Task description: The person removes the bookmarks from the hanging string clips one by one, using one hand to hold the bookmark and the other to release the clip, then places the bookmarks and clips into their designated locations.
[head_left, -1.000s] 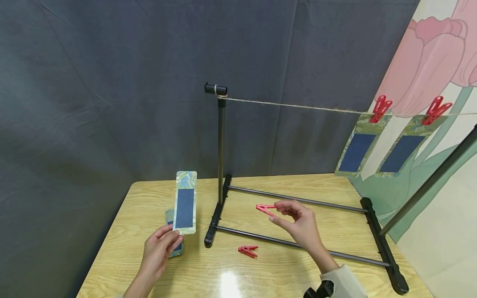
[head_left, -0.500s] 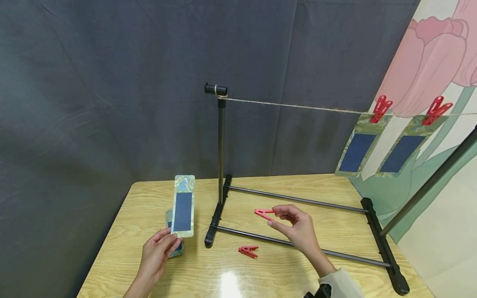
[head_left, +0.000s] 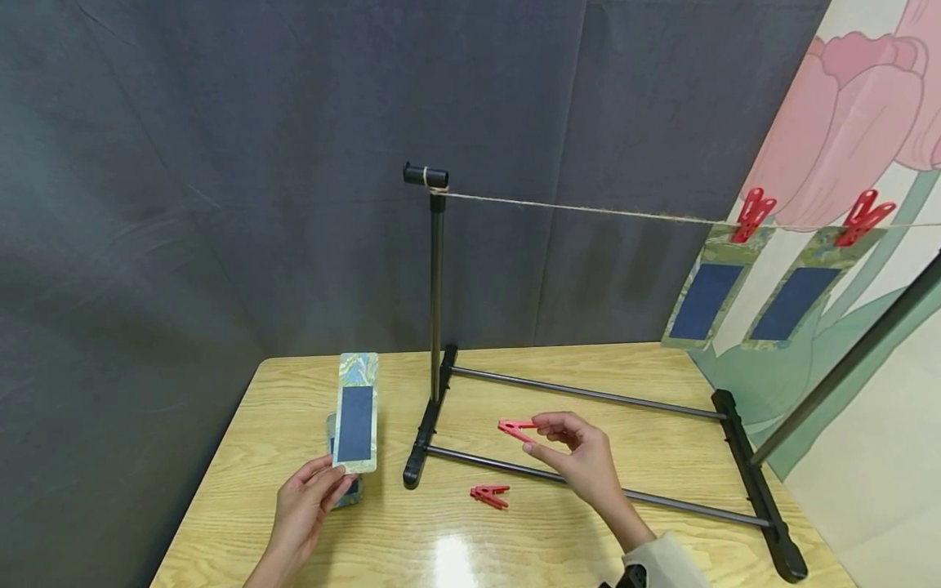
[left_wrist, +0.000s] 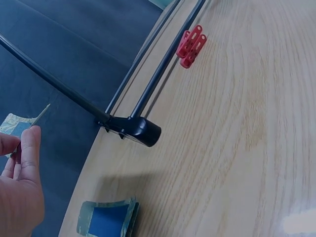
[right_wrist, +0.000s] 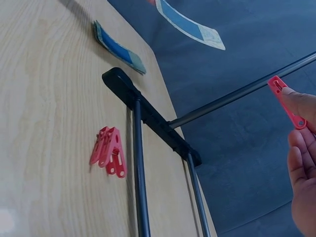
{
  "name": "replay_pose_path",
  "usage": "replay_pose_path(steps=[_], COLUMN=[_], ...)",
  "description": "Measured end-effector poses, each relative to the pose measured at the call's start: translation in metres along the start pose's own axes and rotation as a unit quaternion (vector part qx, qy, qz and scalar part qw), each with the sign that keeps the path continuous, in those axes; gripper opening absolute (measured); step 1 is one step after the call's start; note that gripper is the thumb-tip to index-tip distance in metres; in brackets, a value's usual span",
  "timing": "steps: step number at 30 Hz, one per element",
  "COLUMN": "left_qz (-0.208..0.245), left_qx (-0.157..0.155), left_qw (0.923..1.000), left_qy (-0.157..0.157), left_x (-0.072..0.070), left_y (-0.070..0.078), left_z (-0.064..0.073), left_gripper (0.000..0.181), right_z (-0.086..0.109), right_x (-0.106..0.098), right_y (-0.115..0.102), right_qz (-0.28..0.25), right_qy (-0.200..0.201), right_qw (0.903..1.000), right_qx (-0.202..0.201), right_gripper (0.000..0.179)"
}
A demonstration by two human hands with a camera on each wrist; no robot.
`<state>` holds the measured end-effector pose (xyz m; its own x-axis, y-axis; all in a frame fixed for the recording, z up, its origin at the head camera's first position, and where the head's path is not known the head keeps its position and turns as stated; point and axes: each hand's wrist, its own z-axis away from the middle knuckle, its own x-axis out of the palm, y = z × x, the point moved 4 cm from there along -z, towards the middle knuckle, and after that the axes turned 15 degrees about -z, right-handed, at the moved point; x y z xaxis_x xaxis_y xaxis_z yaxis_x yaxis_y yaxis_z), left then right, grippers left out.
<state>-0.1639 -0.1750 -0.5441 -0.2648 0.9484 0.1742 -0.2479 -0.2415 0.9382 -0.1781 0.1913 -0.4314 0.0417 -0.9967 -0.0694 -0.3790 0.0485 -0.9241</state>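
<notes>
Between thumb and fingers my left hand [head_left: 303,508] pinches the lower edge of a bookmark-like card [head_left: 356,420], pale green and blue with a dark blue panel. The card is held upright above the table. Partly hidden behind it lies a small stack of similar cards [left_wrist: 108,218]. My right hand [head_left: 581,457] pinches the handle ends of a red clothespin [head_left: 516,429], whose nose points left, above the rack's base. More red clothespins [right_wrist: 109,150] lie on the table between the hands, close together.
A black rack [head_left: 437,294] stands on the wooden table [head_left: 272,425]. Twine [head_left: 573,209] runs from its left post toward the right post. Two similar cards [head_left: 707,298] hang from the twine at the right, under red clothespins [head_left: 751,216]. A dark curtain [head_left: 294,163] covers the back.
My left hand has lowered the card slightly and shifted a little left. The right hand, with its clothespin, has also moved slightly down and left.
</notes>
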Motion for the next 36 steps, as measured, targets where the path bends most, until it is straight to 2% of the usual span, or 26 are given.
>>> replay_pose_path(steps=[10, 16, 30, 36], left_qz=[-0.016, -0.015, -0.037, -0.049], left_qx=[-0.018, -0.025, -0.014, -0.026], left_qw=[0.9997, 0.9994, 0.9990, 0.9982], left_qy=[0.008, 0.017, 0.023, 0.026], left_x=[-0.008, -0.011, -0.020, -0.026], left_y=[-0.008, -0.011, -0.023, -0.028], left_z=[-0.003, -0.005, -0.008, -0.011], left_gripper=[0.031, 0.028, 0.031, 0.036], right_z=[0.004, 0.006, 0.015, 0.019], right_x=[0.001, 0.002, 0.008, 0.009], right_y=[0.011, 0.017, 0.034, 0.044], right_qz=[0.001, 0.002, -0.004, -0.011], right_qy=[-0.002, -0.002, 0.008, 0.014], right_qw=[1.0000, 0.9999, 0.9990, 0.9980], right_qx=[0.004, 0.012, 0.043, 0.061], right_gripper=[0.030, 0.030, 0.030, 0.031])
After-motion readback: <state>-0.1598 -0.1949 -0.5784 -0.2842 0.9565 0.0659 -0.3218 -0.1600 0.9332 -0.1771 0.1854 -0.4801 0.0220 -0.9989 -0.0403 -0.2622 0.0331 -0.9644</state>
